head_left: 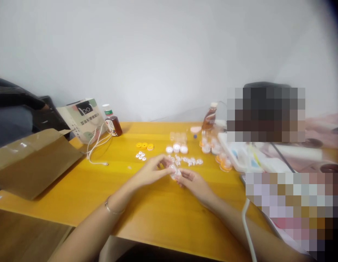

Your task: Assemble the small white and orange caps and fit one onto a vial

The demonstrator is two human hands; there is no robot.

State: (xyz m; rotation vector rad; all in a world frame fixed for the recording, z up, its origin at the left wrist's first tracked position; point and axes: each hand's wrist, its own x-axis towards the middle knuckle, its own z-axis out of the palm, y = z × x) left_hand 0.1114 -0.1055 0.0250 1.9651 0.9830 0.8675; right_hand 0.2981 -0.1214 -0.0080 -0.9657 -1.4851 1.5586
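Observation:
A small clear-and-white plastic container (174, 171) is held between both hands above the middle of the table. My left hand (155, 169) grips it from the left with thumb and fingers. From the right, my right hand (192, 182) has its fingers closed on the lower side. Just beyond the hands lie several small white pieces (192, 160), blurred. Behind those stand three white round caps (176, 148) with clear cups (178, 137) at their back. To the left are three yellow round caps (144, 145) and a cluster of small white discs (141, 155).
Left on the wooden table (158, 214) are a cardboard box (35, 160), a paper bag (85, 118), a white cable (89, 151) and a dark drink bottle (113, 123). To the right stand another bottle (209, 118), orange-and-clear containers (223, 162), a white tray (231, 154) and a blurred-out person.

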